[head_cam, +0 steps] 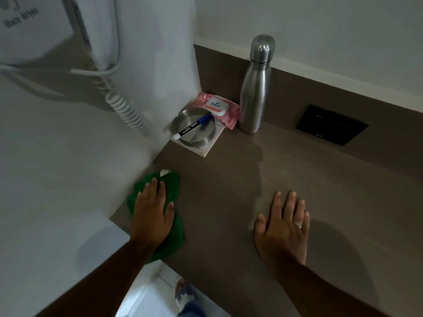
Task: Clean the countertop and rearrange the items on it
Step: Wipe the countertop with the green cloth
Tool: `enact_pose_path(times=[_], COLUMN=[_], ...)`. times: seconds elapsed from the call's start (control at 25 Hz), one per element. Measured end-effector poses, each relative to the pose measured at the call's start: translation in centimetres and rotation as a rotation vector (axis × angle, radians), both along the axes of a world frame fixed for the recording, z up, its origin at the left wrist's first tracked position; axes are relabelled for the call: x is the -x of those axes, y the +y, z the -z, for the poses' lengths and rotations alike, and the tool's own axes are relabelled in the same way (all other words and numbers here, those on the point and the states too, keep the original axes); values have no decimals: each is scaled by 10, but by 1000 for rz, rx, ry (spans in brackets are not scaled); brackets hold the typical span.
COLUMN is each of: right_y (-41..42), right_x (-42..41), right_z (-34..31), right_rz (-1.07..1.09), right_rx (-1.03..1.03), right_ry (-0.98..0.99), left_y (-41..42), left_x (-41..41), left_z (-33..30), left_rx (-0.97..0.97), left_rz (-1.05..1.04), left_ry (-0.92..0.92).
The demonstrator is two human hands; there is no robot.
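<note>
Step in hand: wiping, by the look of it; the items are already gathered in the far left corner of the tabletop (286, 179) and the cloth is at work on its left edge.
Left hand: the left hand (152, 210) lies flat with fingers straight and slightly spread, pressing down on the cloth.
Cloth: a green cloth (169, 191) bunched under the left hand, at the left edge of the tabletop against the white wall (68, 168), near the front edge.
Right hand: the right hand (282, 227) rests palm down on the bare tabletop near the front edge, fingers spread, holding nothing; a ring shows on one finger.
Items: a steel bottle (255, 88) stands upright at the back edge; just left of it lies a pink wipes pack (218, 108); in front of that a metal ashtray (194, 129) sits on a white card (206, 148), with a marker (191, 128) lying across the ashtray.
Elsewhere: a black panel (332, 125) lies at the back right; a hair dryer (34, 30) with a coiled cord (124, 106) hangs on the wall.
Next move: probably a sweep of the cloth rightward across the open middle, keeping the palm flat and stopping short of the card so the ashtray and marker are not knocked.
</note>
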State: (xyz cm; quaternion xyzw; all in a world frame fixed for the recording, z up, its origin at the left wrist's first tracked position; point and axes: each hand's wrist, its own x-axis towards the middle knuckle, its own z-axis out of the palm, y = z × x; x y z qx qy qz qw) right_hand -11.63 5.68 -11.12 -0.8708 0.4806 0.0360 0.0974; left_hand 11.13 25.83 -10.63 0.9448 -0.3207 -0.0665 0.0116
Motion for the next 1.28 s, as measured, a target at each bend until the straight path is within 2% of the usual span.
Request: enact_pose_path(times=[0.2, 0.48, 0.6, 0.84, 1.12, 1.28], right_y=[1, 0, 0, 2, 1, 1], right_x=[1, -1, 0, -1, 1, 2], right_z=[5, 5, 1, -5, -7, -9], right_rz=[0, 5, 6, 11, -2, -16], right_rx=[38, 45, 21, 8, 3, -21], right_ry=[-28, -12, -5, -9, -26, -8], left_y=[-71, -106, -99, -86, -108, -91], left_x=[-46, -59, -57, 2, -13, 1], left_z=[1, 0, -3, 6, 2, 3], left_rx=[-21, 25, 34, 67, 32, 65], left_rz=[-61, -175, -153, -5, -70, -62], left_ry=[-49, -52, -47, -75, -73, -59])
